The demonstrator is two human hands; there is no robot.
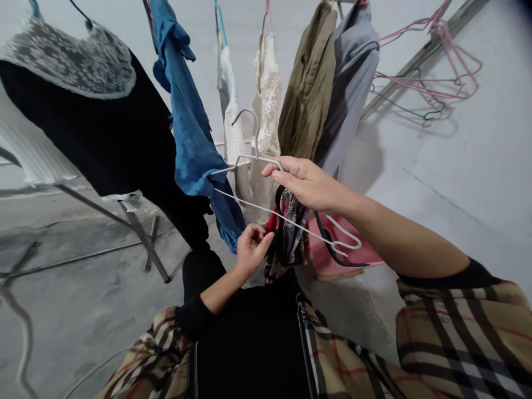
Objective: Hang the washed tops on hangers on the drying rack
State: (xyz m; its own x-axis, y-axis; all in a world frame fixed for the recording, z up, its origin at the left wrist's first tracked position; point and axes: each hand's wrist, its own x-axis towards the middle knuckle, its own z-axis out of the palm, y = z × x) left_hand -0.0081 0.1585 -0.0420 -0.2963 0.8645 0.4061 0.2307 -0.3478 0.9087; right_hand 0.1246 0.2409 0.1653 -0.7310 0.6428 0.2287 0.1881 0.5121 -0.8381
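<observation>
A white wire clothes hanger (297,224) is gripped at its upper shoulder by my right hand (301,177), its hook pointing up and its lower bar slanting down to the right. Below it, my left hand (251,252) is closed, thumb against curled fingers, at the edge of a bunched garment (293,241) patterned in red, black and white. The exact grip on that cloth is partly hidden. The hanger's left end overlaps a blue garment (187,133) that hangs beside it; I cannot tell whether they touch.
A black top with a lace yoke (70,105), white knit pieces (268,105), an olive garment (307,83) and a grey one (351,83) hang ahead. Spare pink hangers (457,61) hang right. A pink basket (353,235) stands behind the patterned garment; metal rack legs (145,241) are left.
</observation>
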